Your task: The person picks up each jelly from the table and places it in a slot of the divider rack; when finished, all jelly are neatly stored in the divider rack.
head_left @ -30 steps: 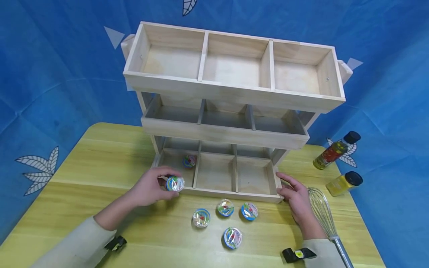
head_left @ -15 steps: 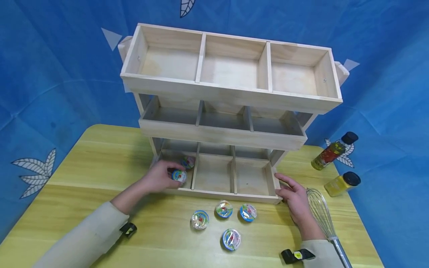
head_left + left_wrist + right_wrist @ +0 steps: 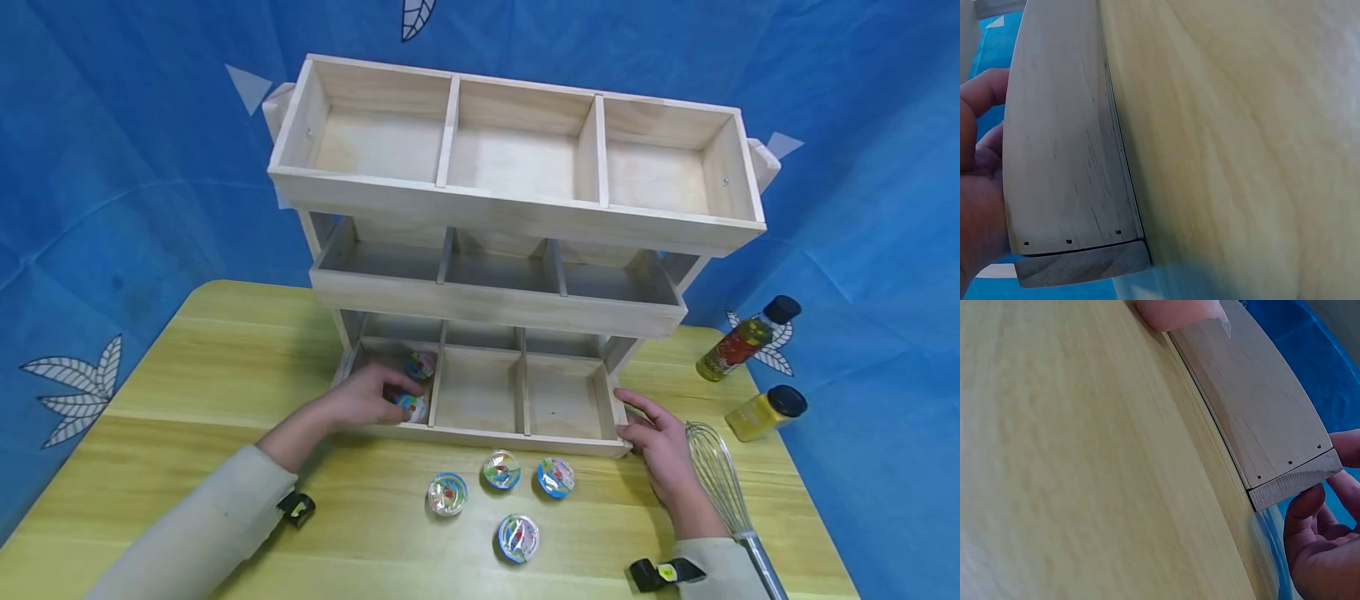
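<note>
A pale wooden three-tier rack (image 3: 478, 192) stands on the table. Its bottom front-left compartment holds two small round snack cups with printed lids: one lies at the back (image 3: 421, 364), and the left hand (image 3: 365, 396) holds the nearer cup (image 3: 412, 407) between thumb and fingers, low by the front wall. In the left wrist view, the rack's front board (image 3: 1066, 137) hides that cup from sight. At the bottom tier's right end, the right hand (image 3: 660, 442) grips the front corner, thumb and fingers on either side of the board's end (image 3: 1297, 481).
Several more snack cups (image 3: 447, 493) lie on the wooden table (image 3: 360, 517) in front of the rack. A whisk (image 3: 723, 475) lies beside the right forearm. Farther right stand a yellow jar with a black lid (image 3: 765, 412) and a dark-capped bottle (image 3: 748, 337). Blue cloth hangs behind.
The left hand has carried its snack cup rightward and inward from outside the bottom tier, over the front wall, then down into the left compartment. The right hand stays at the corner.
</note>
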### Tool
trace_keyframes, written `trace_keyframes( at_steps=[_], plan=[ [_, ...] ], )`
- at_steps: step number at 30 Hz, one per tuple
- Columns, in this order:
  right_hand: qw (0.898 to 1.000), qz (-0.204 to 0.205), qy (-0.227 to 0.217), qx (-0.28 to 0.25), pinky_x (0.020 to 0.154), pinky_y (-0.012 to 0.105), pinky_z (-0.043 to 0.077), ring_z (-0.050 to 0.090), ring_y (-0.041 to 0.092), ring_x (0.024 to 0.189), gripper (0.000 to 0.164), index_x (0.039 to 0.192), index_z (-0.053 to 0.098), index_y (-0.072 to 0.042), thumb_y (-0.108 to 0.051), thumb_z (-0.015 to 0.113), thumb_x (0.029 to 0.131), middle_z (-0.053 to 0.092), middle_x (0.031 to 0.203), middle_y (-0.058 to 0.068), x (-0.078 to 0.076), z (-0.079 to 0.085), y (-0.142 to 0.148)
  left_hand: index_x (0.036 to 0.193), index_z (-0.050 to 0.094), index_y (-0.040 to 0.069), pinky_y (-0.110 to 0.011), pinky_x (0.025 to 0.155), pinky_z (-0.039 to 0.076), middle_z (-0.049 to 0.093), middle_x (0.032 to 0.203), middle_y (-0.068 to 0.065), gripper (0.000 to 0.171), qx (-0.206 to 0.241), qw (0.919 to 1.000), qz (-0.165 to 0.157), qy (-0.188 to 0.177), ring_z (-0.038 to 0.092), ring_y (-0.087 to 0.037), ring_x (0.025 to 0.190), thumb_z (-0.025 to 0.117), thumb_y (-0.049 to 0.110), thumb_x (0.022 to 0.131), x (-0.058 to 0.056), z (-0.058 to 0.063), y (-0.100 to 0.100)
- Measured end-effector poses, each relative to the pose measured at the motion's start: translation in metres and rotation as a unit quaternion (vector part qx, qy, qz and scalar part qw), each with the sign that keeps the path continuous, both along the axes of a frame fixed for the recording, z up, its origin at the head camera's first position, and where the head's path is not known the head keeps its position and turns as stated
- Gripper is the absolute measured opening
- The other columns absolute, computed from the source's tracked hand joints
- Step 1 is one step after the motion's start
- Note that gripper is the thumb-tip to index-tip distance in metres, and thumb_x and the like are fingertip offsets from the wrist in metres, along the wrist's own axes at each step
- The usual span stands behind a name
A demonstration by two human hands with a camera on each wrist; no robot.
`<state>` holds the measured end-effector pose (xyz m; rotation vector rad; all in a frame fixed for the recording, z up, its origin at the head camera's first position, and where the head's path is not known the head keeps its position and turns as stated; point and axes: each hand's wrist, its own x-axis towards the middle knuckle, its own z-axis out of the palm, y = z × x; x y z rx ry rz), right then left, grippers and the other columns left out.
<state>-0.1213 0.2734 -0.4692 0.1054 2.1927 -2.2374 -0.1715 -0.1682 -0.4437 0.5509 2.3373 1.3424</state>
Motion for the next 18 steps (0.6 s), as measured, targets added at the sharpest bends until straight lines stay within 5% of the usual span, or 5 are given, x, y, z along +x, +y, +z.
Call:
trace_keyframes(
  at_steps=[9,18],
  plan=[
    [1.000,-0.002,-0.003,0.000,0.069,0.027,0.056,0.065,0.014,0.091,0.051,0.136,0.053,0.010,0.016,0.061,0.086,0.064,0.114,0.019,0.0002,0.0005,-0.0007,0.120,0.067,-0.003,-0.036,0.080,0.054,0.066,0.115,-0.012,0.034,0.016,0.9986,-0.004,-0.050,0.061,-0.028,0.103,0.070,-0.001,0.086,-0.0017,-0.0010,-0.0008],
    [1.000,-0.001,-0.007,0.008,0.074,0.028,0.057,0.065,0.014,0.098,0.052,0.138,0.051,0.011,0.015,0.060,0.087,0.055,0.127,0.025,-0.0007,0.0001,-0.0008,0.120,0.067,-0.003,-0.036,0.080,0.055,0.065,0.116,-0.012,0.037,0.014,0.9988,0.005,-0.048,0.061,-0.030,0.105,0.071,-0.002,0.084,-0.0014,-0.0008,0.0009]
  ],
)
